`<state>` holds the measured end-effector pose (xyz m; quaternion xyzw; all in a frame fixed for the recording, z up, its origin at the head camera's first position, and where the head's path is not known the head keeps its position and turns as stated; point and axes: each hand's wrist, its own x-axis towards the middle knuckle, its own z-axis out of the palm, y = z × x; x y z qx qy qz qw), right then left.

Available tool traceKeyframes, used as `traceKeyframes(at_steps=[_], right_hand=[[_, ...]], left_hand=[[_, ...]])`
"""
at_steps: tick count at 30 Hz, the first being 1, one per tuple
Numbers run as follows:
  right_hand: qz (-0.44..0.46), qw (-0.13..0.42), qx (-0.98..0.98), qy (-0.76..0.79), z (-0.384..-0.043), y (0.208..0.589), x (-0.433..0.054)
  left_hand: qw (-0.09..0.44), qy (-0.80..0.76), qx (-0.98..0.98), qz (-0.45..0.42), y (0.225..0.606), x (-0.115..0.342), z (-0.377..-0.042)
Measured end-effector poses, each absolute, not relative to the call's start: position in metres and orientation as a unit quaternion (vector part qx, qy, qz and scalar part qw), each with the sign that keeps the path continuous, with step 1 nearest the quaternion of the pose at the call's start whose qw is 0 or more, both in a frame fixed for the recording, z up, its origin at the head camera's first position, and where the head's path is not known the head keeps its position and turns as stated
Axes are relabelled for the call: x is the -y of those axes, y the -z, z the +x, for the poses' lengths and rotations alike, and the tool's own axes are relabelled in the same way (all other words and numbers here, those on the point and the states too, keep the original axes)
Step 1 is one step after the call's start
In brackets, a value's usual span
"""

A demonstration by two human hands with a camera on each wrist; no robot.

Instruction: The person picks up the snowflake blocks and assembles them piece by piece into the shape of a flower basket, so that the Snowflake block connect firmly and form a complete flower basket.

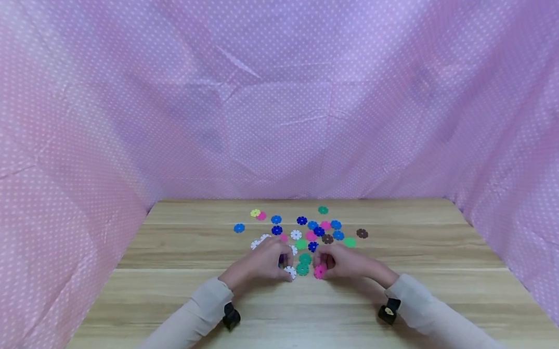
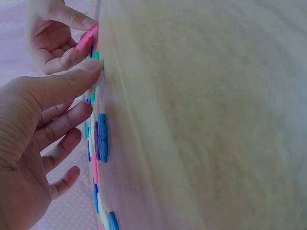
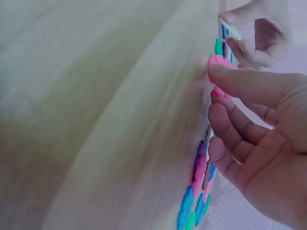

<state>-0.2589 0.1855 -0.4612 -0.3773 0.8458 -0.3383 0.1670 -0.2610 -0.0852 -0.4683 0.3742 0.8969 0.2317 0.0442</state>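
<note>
My left hand (image 1: 267,261) pinches a white notched plastic disc (image 1: 291,272), a flower-shaped interlocking piece, between thumb and fingers. In the right wrist view that white disc (image 3: 231,29) tilts near the fingertips. A pink disc (image 1: 320,271) of the same kind is held by my right hand (image 1: 346,262), whose thumb presses its face in the right wrist view. Between the two hands lie green discs (image 1: 302,269), overlapping on the table. Just behind the hands, more discs are spread, such as a light green one (image 1: 301,243) and a white one (image 1: 296,234).
Several loose discs lie farther back on the wooden table (image 1: 186,274), among them a yellow one (image 1: 255,213), a blue one (image 1: 239,228) and a brown one (image 1: 362,233). Pink dotted cloth (image 1: 282,117) hangs behind and at both sides.
</note>
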Motion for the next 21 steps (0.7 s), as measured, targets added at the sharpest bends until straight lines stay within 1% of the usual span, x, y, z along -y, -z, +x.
traceKeyframes(at_steps=[6,8,10,12,15,19,21], right_hand=[[-0.374,0.162,-0.841,0.357,-0.265,0.458,-0.185],[-0.374,0.155,-0.837,0.368,-0.269,0.458,-0.184],[-0.380,0.136,-0.833,0.378,-0.273,0.457,-0.183],[-0.372,0.115,-0.835,0.389,-0.276,0.456,-0.183],[-0.351,0.082,-0.842,0.401,-0.282,0.451,-0.184],[-0.298,0.074,-0.847,0.434,-0.288,0.442,-0.184],[-0.275,0.071,-0.845,0.454,-0.289,0.437,-0.183]], left_hand=[[0.102,-0.316,-0.873,0.357,0.470,0.085,-0.264],[0.112,-0.336,-0.868,0.348,0.469,0.085,-0.264],[0.113,-0.355,-0.866,0.335,0.469,0.085,-0.265],[0.106,-0.377,-0.863,0.320,0.468,0.085,-0.267],[0.079,-0.409,-0.861,0.291,0.465,0.086,-0.273],[0.037,-0.464,-0.848,0.254,0.456,0.086,-0.281],[0.027,-0.495,-0.837,0.232,0.448,0.085,-0.282]])
